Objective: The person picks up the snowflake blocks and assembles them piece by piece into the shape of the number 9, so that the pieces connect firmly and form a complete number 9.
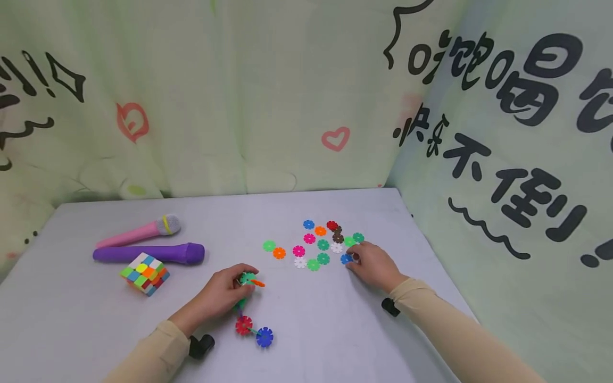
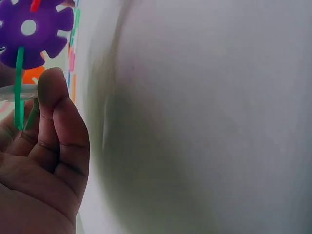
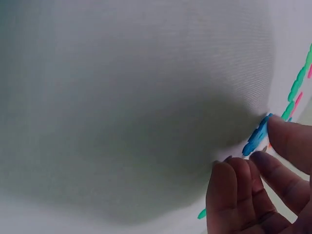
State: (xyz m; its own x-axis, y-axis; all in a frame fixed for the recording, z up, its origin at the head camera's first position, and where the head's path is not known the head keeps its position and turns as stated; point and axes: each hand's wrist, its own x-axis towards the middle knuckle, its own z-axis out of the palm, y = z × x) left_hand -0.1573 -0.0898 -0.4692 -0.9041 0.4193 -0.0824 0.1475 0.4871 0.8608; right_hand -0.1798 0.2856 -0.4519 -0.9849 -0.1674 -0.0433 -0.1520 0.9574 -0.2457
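My left hand [image 1: 221, 291] grips a chain of slotted plastic snowflake discs. Green and orange discs poke out at its fingers, while a red disc [image 1: 243, 325] and a dark blue disc [image 1: 264, 336] trail toward the near side. The left wrist view shows a purple disc [image 2: 36, 29] joined to a green disc [image 2: 19, 90], with a pale disc by the fingertips; the palm hides part of the chain. On the right, my right hand [image 1: 375, 266] pinches a blue snowflake disc [image 3: 256, 136] between thumb and forefinger, low over the table at the edge of the loose discs.
Several loose discs, among them a pink disc [image 1: 299, 250] and an orange disc [image 1: 279, 252], lie scattered mid-table [image 1: 325, 330]. To the left are a pink microphone [image 1: 131, 234], a purple microphone [image 1: 158, 254] and a puzzle cube [image 1: 145, 274]. Printed curtains [image 1: 287, 96] stand behind and right.
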